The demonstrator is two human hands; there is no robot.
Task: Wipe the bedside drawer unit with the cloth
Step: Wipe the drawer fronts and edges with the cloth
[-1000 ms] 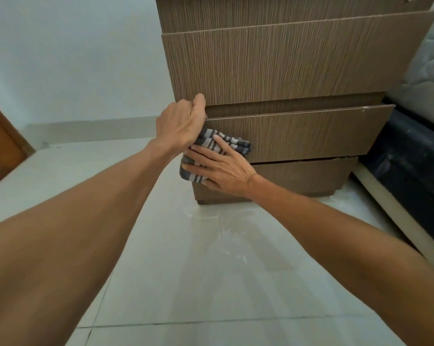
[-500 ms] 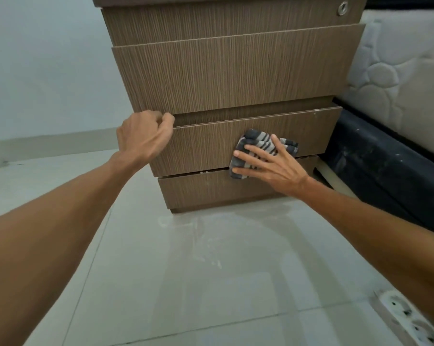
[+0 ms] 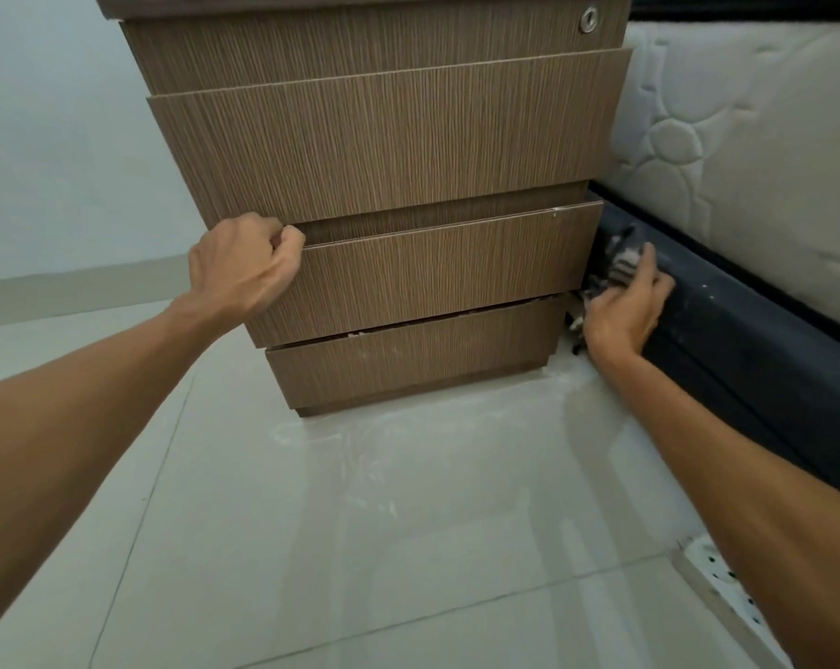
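Observation:
The brown wood-grain drawer unit (image 3: 408,152) stands on the tiled floor against the bed. Its third drawer front (image 3: 447,268) sticks out a little. My left hand (image 3: 244,268) is curled over that drawer's upper left corner, fingers hooked behind the top edge. My right hand (image 3: 625,306) holds the grey and white striped cloth (image 3: 621,255) at the unit's right side, in the narrow gap by the dark bed frame. The cloth is blurred and partly hidden by my fingers.
A dark bed frame (image 3: 746,340) with a white quilted mattress (image 3: 746,152) stands close on the right. A white power strip (image 3: 727,586) lies on the floor at the lower right. Pale floor tiles (image 3: 360,548) show white dust streaks before the unit.
My right hand slid the cloth rightward across the third drawer front and off its right edge into the gap by the bed. My left hand stayed on the drawer's left corner.

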